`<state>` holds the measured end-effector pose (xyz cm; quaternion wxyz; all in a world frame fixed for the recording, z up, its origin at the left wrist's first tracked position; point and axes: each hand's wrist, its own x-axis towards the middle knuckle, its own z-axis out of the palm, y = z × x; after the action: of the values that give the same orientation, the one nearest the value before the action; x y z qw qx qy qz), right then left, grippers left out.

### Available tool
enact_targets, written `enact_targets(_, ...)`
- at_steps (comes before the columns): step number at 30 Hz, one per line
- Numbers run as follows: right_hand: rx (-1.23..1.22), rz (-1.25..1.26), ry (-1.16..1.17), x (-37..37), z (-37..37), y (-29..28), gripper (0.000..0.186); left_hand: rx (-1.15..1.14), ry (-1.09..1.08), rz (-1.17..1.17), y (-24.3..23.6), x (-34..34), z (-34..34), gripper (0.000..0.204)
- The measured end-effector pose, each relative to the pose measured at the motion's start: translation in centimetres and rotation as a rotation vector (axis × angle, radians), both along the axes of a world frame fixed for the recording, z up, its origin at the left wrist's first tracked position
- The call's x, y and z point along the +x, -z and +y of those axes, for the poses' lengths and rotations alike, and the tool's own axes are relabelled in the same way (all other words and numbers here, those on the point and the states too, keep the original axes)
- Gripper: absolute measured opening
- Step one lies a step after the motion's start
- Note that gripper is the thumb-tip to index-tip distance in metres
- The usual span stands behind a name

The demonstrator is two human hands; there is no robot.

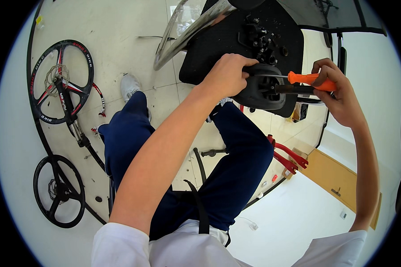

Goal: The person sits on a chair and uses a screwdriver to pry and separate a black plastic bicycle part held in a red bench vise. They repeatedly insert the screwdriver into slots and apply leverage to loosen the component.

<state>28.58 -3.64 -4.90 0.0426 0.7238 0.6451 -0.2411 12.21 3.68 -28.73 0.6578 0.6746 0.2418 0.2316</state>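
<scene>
A black bicycle saddle [262,101] rests underside up over the dark chair seat [205,53]. My left hand [227,73] is closed on the saddle's left edge. A dark seat post [298,89] sticks out from the saddle toward the right. My right hand [334,89] grips an orange-handled screwdriver [308,80], its fingers also close around the seat post's end. The screwdriver's shaft points left, into the saddle's underside; its tip is hard to make out. Beyond the saddle, several small black metal parts [258,35] lie in a pile on the chair seat.
A spoked wheel [87,73] with a brake disc and a fork [78,129] lies at the left; a second black wheel [38,191] is nearer. A red frame part [283,160] stands right of my knee. A chrome chair tube [169,49] curves at the top.
</scene>
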Motion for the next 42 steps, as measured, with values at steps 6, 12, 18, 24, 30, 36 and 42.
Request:
enact_targets(6, -0.039, 0.34, 0.647, -0.7, 1.3, 0.4, 0.038, 0.016, -0.034, 0.009, -0.1, 0.1, 0.1, 0.047)
enact_targets(12, -0.262, -0.054, 0.57, -0.6, 2.1, 0.2, 0.045, 0.048, -0.015, 0.022, 0.1, 0.1, 0.0, 0.042)
enact_targets(18, -0.4, -0.164, 0.535, -0.6, 3.6, 0.0, 0.038, 0.01, -0.031, 0.002, 0.6, 0.3, -0.3, 0.044)
enact_targets(24, -0.256, -0.236, 0.045, -0.3, 3.8, 0.5, 0.021, 0.064, -0.046, 0.029, 0.6, 0.2, -0.4, 0.044)
enact_targets(30, -0.19, -0.303, -0.189, -0.7, 2.8, 0.4, 0.024, 0.038, -0.045, 0.03, 0.3, 0.3, -0.3, 0.045)
enact_targets(36, -0.058, -0.533, -0.816, 0.2, 3.5, 0.6, 0.031, 0.062, -0.02, 0.095, -0.3, 0.0, -0.1, 0.046)
enact_targets(42, -0.019, -0.49, -0.799, -0.4, 4.6, 0.7, 0.034, 0.085, -0.011, 0.076, -0.1, 0.0, -0.1, 0.047)
